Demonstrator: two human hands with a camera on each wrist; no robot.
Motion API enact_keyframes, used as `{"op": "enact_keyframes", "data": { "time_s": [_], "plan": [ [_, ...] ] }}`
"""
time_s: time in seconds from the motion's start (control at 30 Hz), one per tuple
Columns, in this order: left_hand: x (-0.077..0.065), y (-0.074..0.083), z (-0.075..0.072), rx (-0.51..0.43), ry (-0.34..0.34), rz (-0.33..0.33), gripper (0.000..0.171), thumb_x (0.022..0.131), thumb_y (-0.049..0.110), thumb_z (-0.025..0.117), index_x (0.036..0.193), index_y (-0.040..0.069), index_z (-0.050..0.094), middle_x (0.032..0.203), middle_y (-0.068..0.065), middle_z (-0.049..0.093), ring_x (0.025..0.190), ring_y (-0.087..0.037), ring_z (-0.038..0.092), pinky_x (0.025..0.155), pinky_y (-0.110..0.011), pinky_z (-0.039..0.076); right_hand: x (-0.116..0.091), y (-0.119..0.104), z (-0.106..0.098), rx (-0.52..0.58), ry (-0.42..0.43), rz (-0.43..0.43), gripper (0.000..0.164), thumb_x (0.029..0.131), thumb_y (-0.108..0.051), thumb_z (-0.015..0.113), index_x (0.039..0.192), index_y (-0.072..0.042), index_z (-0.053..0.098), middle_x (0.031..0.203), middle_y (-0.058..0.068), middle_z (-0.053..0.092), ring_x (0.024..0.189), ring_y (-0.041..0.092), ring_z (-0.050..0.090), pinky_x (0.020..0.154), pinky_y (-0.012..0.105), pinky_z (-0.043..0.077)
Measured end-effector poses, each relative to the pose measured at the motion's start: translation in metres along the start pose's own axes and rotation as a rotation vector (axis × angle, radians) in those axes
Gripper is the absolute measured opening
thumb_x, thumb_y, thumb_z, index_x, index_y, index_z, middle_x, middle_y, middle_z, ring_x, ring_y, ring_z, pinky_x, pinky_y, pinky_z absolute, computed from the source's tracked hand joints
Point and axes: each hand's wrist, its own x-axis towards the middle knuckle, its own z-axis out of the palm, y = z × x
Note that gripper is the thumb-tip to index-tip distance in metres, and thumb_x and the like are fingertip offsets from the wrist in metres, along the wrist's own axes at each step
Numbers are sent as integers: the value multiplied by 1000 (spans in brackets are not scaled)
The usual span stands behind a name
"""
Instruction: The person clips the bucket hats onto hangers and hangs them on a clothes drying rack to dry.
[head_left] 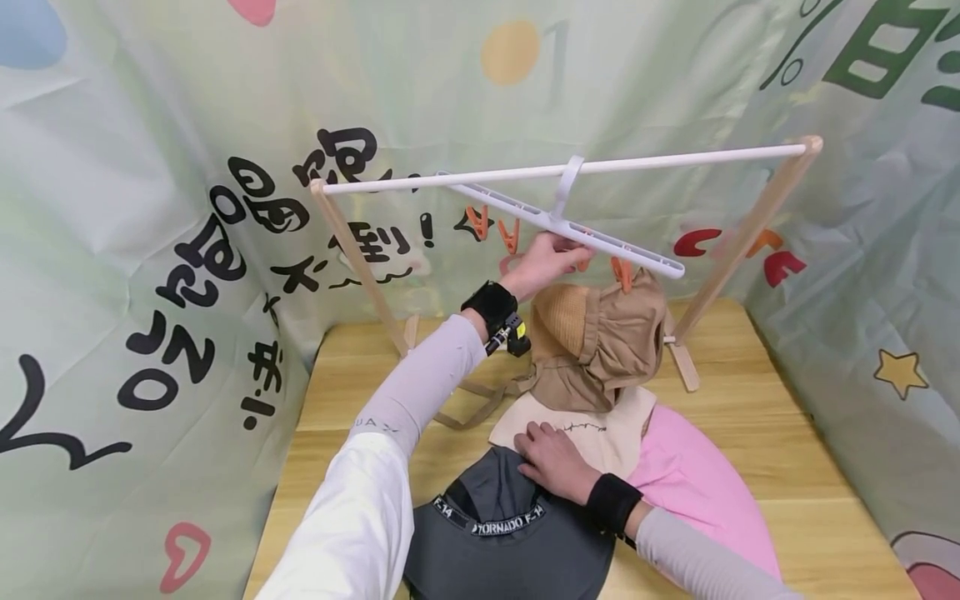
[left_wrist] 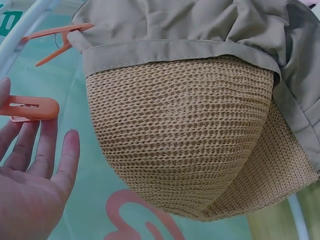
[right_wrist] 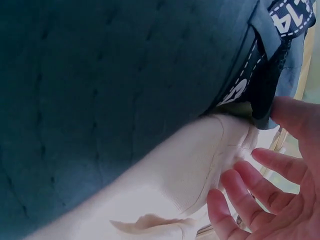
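Note:
A white hanger (head_left: 558, 223) hangs tilted from a white rod (head_left: 480, 177), with several orange clips along it. My left hand (head_left: 542, 267) is raised just under its middle. In the left wrist view, the thumb and fingers pinch an orange clip (left_wrist: 35, 107). Another orange clip (left_wrist: 62, 37) grips the fabric edge of a brown hat (head_left: 626, 346) with a woven crown (left_wrist: 175, 135). Lower down, my right hand (head_left: 555, 462) rests on a cream hat (head_left: 517, 421), its fingers loosely bent. Its thumb touches the edge of a dark grey hat (head_left: 517, 554).
Wooden posts (head_left: 750, 242) hold up the rod on a wooden table (head_left: 352, 375). Pink fabric (head_left: 705, 483) lies at the right of the hats. A brown strap (head_left: 472, 417) trails left from the brown hat. Printed cloth walls (head_left: 187, 125) surround the table.

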Motion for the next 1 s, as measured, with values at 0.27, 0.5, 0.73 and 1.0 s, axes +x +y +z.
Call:
{"op": "enact_keyframes", "data": {
  "time_s": [0.27, 0.5, 0.73, 1.0],
  "plan": [
    [-2, -1, 1, 7, 13, 7, 19, 96, 9, 66, 114, 6, 67, 100, -9, 69, 95, -20, 62, 80, -32, 56, 2, 5, -1, 7, 58, -31, 17, 82, -11, 75, 91, -10, 61, 82, 5, 53, 70, 22, 52, 58, 35, 48],
    [-2, -5, 1, -3, 24, 19, 20, 96, 9, 65, 116, 6, 67, 99, -10, 68, 95, -22, 62, 74, -26, 55, 1, 14, 1, -26, 52, 12, 40, 72, -32, 83, 100, -9, 65, 89, 7, 52, 77, 25, 50, 57, 38, 45],
    [-2, -6, 1, 1, 28, 29, 19, 96, 9, 65, 115, 6, 66, 101, -11, 69, 93, -20, 62, 76, -30, 55, 1, 19, 6, -39, 89, 6, 39, 68, -26, 82, 97, -9, 61, 88, 8, 50, 77, 28, 49, 55, 38, 44],
    [3, -4, -3, 21, 8, 24, 19, 95, 9, 67, 113, 5, 67, 100, -17, 68, 90, -25, 60, 68, -22, 50, 13, 8, 8, -189, 69, -92, 23, 69, 0, 70, 80, -10, 52, 77, 8, 49, 63, 25, 48, 42, 30, 43]
  ]
}}
